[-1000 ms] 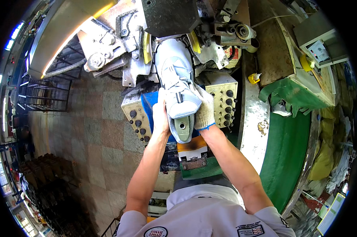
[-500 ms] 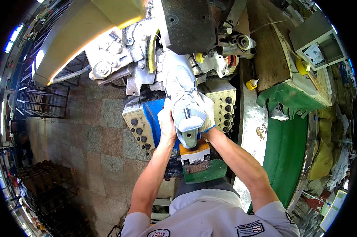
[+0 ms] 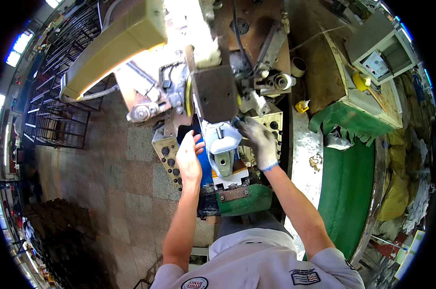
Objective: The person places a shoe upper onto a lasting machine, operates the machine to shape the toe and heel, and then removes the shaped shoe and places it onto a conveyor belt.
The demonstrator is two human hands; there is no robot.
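Pale blue-grey fabric shoe (image 3: 224, 144) sits beneath a dark rectangular metal block (image 3: 214, 94) hiding its far part. Left of the shoe, the bare left hand (image 3: 190, 156) is half-open, empty; right of it, the white-gloved right hand (image 3: 260, 142) spreads loosely, contact unclear. Below, a light-grey shirt (image 3: 249, 260) bears a round lettered badge (image 3: 195, 283), cut off.

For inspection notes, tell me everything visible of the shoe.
The pale bluish shoe looks like fabric, with a dark strip on its tongue and a greenish, holed form in its opening. Its heel faces the person, its front hidden under a dark metal block. The open left hand is beside it; whether the gloved right hand touches it is unclear.
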